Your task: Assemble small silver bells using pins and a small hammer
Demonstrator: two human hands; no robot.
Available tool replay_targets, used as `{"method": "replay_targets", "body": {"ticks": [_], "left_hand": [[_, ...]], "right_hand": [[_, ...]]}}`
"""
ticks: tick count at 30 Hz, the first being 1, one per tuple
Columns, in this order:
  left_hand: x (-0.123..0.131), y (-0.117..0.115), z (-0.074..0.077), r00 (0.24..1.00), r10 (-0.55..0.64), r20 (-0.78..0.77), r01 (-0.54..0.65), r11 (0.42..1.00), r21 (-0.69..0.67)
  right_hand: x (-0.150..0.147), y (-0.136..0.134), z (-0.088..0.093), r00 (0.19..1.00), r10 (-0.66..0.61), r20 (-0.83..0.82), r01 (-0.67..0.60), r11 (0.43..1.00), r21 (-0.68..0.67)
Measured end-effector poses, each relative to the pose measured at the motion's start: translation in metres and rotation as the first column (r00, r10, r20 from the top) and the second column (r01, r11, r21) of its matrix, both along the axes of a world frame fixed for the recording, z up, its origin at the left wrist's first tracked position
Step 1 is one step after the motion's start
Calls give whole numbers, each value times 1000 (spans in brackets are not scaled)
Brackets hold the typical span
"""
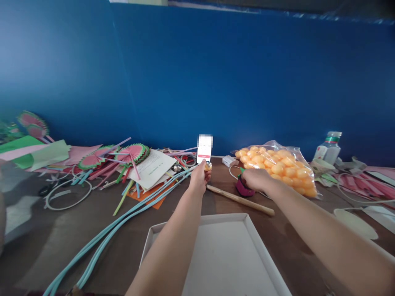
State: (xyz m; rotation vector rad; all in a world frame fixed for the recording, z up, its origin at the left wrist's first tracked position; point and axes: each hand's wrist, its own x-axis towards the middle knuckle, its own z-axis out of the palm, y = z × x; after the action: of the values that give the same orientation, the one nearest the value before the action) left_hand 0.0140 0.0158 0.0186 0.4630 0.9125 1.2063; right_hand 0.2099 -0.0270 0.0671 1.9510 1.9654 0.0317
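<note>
A smartphone (204, 150) with a lit white screen stands upright near the blue wall. My left hand (199, 177) reaches to its lower edge, fingers curled and thumb overlapping the phone's bottom. Beside that thumb shows a small shiny gold ball (208, 166); whether the hand grips it or the phone, I cannot tell. Farther right, my right hand (254, 179) is closed on a dark magenta object with a green top (245, 189), whose kind is mostly hidden by the fingers. Between the hands, a wooden stick (240, 200) lies slantwise on the table.
Nearest me is a shallow white box tray (228, 255). Pale blue tubes (123, 218) curve along the left. Paper watermelon fans (132, 155), papers and strips crowd the left side. Behind my right hand lies a clear bag of orange balls (280, 166); a bottle (331, 148) stands farther right.
</note>
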Motion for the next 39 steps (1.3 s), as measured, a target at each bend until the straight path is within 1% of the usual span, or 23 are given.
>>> {"method": "replay_targets", "body": {"ticks": [5, 9, 10, 11, 12, 13, 14, 15, 16, 17, 18, 19, 20, 22, 23, 25, 27, 28, 30, 35, 37, 39], "left_hand": [[0, -1, 1, 1000, -4, -3, 4, 1000, -17], [0, -1, 1, 1000, -5, -5, 5, 1000, -11], [0, -1, 1, 1000, -4, -5, 4, 1000, -10], [-1, -1, 1, 1000, -6, -4, 6, 1000, -8], [-1, -1, 0, 1000, -7, -3, 7, 1000, -8], [-1, 0, 0, 1000, -10, 0, 10, 1000, -10], [-1, 0, 0, 1000, -13, 2, 13, 1000, -13], [-1, 0, 0, 1000, -15, 3, 15, 1000, -17], [-1, 0, 0, 1000, -15, 4, 15, 1000, -21], [-2, -1, 0, 1000, -11, 3, 11, 1000, -23], [-2, -1, 0, 1000, -6, 5, 6, 1000, -21], [-2, -1, 0, 1000, 1, 10, -1, 1000, -19], [-2, -1, 0, 1000, 11, 17, -11, 1000, -19], [-3, -1, 1, 999, 25, 39, -24, 1000, -20], [-3, -1, 0, 998, 31, 48, -30, 999, -20], [-3, -1, -1, 998, 41, 42, -40, 999, -18], [-3, 0, -2, 998, 57, 9, -57, 998, -18], [-2, -1, -2, 998, 66, -11, -66, 998, -18], [-1, -2, -3, 996, 76, -34, -77, 997, -9], [0, -7, -2, 997, 60, -42, -60, 998, 17], [0, -8, -2, 996, 69, -55, -68, 997, 26], [0, -9, -1, 995, 75, -66, -73, 997, 30]], "right_hand": [[4, -3, 0, 1000, 0, -19, -1, 1000, -6], [7, -9, 7, 1000, -3, -23, 3, 1000, 11], [7, -10, 10, 999, -9, -34, 11, 999, 37], [7, -11, 13, 998, -20, -67, 26, 996, 91], [6, -12, 16, 990, -28, -137, 52, 984, 173], [4, -12, 18, 967, -21, -253, 93, 958, 273], [-1, -12, 19, 915, 9, -402, 151, 919, 363], [-7, -11, 19, 820, 71, -568, 213, 883, 418], [-16, -11, 16, 678, 140, -721, 267, 868, 419], [-28, -9, 12, 524, 196, -829, 287, 875, 389], [-40, -8, 7, 383, 259, -887, 294, 876, 383], [-53, -6, 0, 277, 309, -910, 301, 871, 388], [-66, -4, -8, 204, 356, -912, 300, 864, 405], [-87, -1, -25, 143, 404, -904, 338, 838, 428], [-94, 1, -32, 137, 424, -895, 370, 817, 443], [-99, 4, -44, 171, 461, -871, 434, 758, 487], [-96, 5, -52, 166, 459, -873, 500, 724, 476], [-93, 5, -55, 160, 455, -876, 519, 716, 467], [-87, 4, -57, 150, 447, -882, 524, 720, 454], [-86, -1, -55, 139, 433, -890, 452, 772, 447], [-88, -2, -53, 151, 441, -885, 424, 780, 461], [-89, -2, -52, 184, 453, -872, 409, 772, 487]]}}
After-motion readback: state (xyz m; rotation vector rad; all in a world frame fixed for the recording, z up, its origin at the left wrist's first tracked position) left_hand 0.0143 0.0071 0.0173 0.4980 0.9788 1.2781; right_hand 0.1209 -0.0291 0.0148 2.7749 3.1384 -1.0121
